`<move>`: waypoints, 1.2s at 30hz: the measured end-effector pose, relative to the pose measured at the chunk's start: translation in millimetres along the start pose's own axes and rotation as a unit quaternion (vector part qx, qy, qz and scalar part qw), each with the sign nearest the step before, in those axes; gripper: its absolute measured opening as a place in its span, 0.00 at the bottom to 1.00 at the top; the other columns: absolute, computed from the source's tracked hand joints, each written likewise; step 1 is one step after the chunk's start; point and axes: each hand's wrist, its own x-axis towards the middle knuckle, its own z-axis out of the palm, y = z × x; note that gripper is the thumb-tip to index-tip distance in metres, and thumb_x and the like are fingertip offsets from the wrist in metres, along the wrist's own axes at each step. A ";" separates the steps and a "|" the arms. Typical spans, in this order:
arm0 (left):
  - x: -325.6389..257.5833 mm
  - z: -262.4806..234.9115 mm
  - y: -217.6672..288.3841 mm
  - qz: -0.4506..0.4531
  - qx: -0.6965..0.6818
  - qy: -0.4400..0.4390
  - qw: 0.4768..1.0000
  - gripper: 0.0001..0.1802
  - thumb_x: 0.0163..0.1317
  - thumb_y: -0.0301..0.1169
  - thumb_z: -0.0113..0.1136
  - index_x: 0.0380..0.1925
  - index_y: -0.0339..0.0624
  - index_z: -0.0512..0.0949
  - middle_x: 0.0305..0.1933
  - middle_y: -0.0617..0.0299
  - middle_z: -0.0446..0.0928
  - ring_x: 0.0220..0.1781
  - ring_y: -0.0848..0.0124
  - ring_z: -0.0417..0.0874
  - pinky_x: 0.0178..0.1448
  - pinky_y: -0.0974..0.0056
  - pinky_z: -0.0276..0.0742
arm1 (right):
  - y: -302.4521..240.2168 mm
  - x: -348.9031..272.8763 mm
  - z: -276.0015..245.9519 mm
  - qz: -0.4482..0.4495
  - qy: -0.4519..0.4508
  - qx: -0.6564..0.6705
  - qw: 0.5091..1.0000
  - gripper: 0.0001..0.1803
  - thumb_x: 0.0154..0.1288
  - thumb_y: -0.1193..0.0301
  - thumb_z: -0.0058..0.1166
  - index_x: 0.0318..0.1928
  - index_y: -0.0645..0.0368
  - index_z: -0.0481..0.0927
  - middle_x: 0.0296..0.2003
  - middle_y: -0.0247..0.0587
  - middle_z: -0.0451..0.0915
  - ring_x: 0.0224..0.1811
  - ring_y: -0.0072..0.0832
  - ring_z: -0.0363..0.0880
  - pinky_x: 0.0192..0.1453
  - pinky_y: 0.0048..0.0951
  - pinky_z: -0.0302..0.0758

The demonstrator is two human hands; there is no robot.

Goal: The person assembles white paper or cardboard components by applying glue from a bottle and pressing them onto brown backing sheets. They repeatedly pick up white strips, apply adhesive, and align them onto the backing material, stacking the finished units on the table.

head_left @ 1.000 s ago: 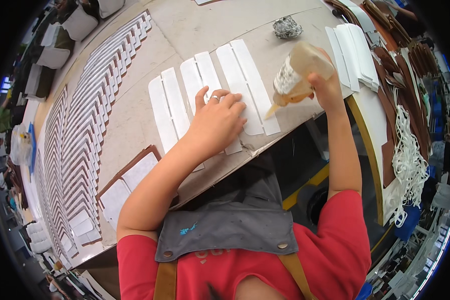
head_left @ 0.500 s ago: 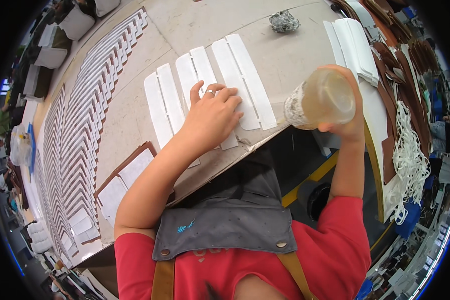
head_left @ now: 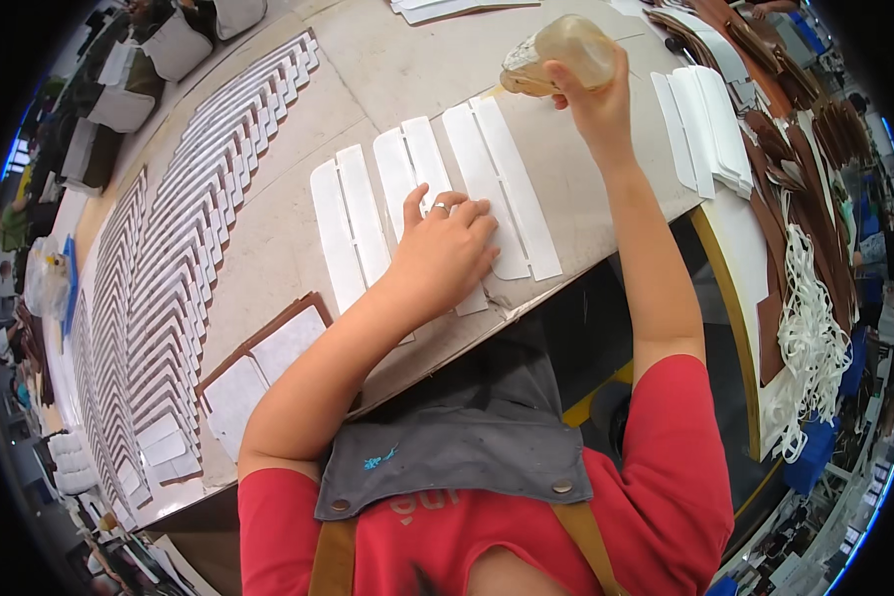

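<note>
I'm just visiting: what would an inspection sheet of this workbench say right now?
Surface: pale worktable, worn front edge.
Job's things: white strips side by side; translucent squeeze bottle, tilted.
Clutter: long fanned rows of white pieces; stack of white pieces; brown pieces.
Hands: left hand flat on the strips; right hand, fingers around the bottle.
Cables: nothing seen; white cords hang at right.
Surroundings: crowded workshop.

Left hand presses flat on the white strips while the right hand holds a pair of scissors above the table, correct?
Not quite. The head view shows the right hand holding a translucent squeeze bottle, not scissors, above the table. The left hand does press flat on the white strips.
</note>
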 end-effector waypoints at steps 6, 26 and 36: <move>-0.5 -0.3 0.0 -0.003 0.003 -0.002 1.000 0.14 0.58 0.36 0.53 0.41 0.43 0.75 0.52 0.62 0.72 0.59 0.62 0.67 0.66 0.45 0.44 | 0.5 5.2 4.5 0.013 0.009 -0.050 0.999 0.30 0.52 0.63 0.65 0.49 0.61 0.63 0.33 0.37 0.74 0.23 0.18 0.72 0.23 0.17 0.70; 2.5 -3.2 -0.3 0.009 0.005 -0.002 1.000 0.12 0.57 0.34 0.54 0.39 0.42 0.75 0.51 0.61 0.72 0.58 0.62 0.68 0.66 0.44 0.45 | -28.3 -27.5 -41.5 0.109 0.022 -0.023 0.994 0.26 0.53 0.56 0.63 0.44 0.60 0.68 0.24 0.31 0.71 0.14 0.11 0.63 0.14 0.12 0.61; 5.3 -4.0 -0.4 0.016 0.015 0.000 1.000 0.11 0.57 0.33 0.55 0.38 0.42 0.76 0.49 0.62 0.73 0.57 0.64 0.68 0.66 0.44 0.45 | -57.4 -69.7 -67.3 0.160 -0.003 -0.009 0.987 0.27 0.52 0.55 0.62 0.46 0.58 0.70 0.26 0.29 0.71 0.16 0.10 0.63 0.14 0.11 0.58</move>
